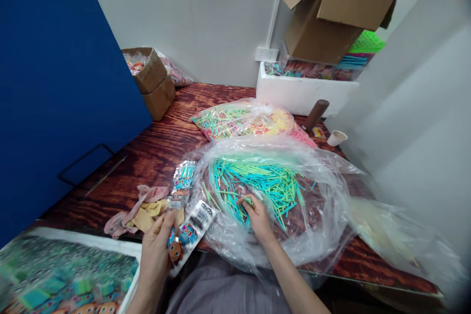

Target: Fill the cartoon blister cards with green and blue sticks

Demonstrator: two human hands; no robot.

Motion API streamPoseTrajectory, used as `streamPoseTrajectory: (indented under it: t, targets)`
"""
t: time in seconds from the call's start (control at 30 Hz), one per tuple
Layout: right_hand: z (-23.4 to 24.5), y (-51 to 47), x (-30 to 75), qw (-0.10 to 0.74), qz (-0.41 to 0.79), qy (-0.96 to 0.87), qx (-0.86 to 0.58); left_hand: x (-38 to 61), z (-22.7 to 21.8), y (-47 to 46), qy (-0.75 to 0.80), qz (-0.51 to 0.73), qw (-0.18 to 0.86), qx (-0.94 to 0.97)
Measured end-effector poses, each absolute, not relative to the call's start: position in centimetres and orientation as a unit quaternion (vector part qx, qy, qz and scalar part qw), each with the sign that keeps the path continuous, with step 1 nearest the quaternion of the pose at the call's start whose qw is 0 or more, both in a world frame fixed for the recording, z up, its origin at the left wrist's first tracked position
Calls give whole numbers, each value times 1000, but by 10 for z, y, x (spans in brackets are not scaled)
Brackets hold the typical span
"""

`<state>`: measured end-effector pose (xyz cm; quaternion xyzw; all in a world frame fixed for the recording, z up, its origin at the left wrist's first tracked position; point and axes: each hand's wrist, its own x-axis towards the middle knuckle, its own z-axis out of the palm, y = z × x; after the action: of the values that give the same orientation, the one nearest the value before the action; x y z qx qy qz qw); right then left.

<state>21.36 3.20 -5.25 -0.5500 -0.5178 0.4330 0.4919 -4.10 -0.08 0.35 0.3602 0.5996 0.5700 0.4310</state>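
Observation:
My left hand (156, 250) is closed on a small printed packet (186, 233) with a cartoon figure, held at the table's near edge. My right hand (257, 218) reaches into an open clear plastic bag (324, 216) and pinches a few thin green sticks (249, 200). A heap of green and turquoise sticks (265, 181) lies inside that bag, just beyond my fingers. More filled packets (183, 176) lie on the table above my left hand.
A second bag of mixed coloured sticks (239, 120) lies farther back. Pink and yellow cloth scraps (138, 211) are at left. A foam box (301, 93), cardboard boxes (331, 14), a blue panel (55, 83) and a small cup (336, 137) surround the wooden table (154, 152). A tray of packets (66, 279) sits bottom left.

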Motion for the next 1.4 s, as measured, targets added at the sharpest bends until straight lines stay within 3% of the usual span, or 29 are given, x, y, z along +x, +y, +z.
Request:
streamPoseTrajectory:
  t: [0.27, 0.6, 0.83, 1.2, 1.4]
  targets:
    - [-49, 31, 212, 498, 429, -525, -540, -40, 15, -5, 572, 553, 529, 295]
    - [-43, 29, 213, 499, 425, -545, -523, -32, 9, -3, 597, 502, 492, 388]
    - [-44, 29, 213, 501, 439, -537, -519, -20, 14, 6, 566, 530, 470, 421]
    - [-44, 29, 212, 512, 436, -532, -515, -13, 14, -7, 554, 499, 562, 358]
    - [-45, 28, 212, 511, 437, -528, -519, -21, -3, -8, 580, 480, 483, 447]
